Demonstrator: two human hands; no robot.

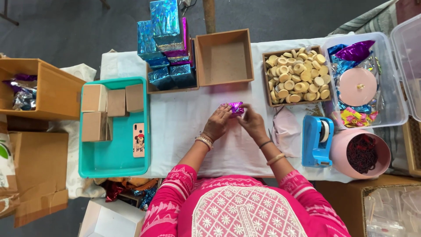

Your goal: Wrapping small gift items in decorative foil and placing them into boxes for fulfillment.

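— What do the hands have?

— One small magenta foil packet [236, 107], pinched between them. The left hand [218, 123] has its fingers closed on the packet's near-left edge, the right hand [252, 120] on its right edge. It sits just above the white cloth [184, 127], mid-table.

— And close by?

— One blue tape dispenser [316, 141] to the right, one pink round tub [360, 153] of dark strands beside it, and one crumpled pale sheet [286, 130] between dispenser and right hand.

— Further out?

— One tray of tan round discs [297, 76], too many to count. One empty brown box [224, 57]. About five shiny wrapped boxes [165, 44], blue and purple, stacked. One teal tray [115, 127] holding five plain brown boxes [112, 109] and one phone [138, 139]. One clear bin [394, 109] with a pink lid [358, 86] inside.
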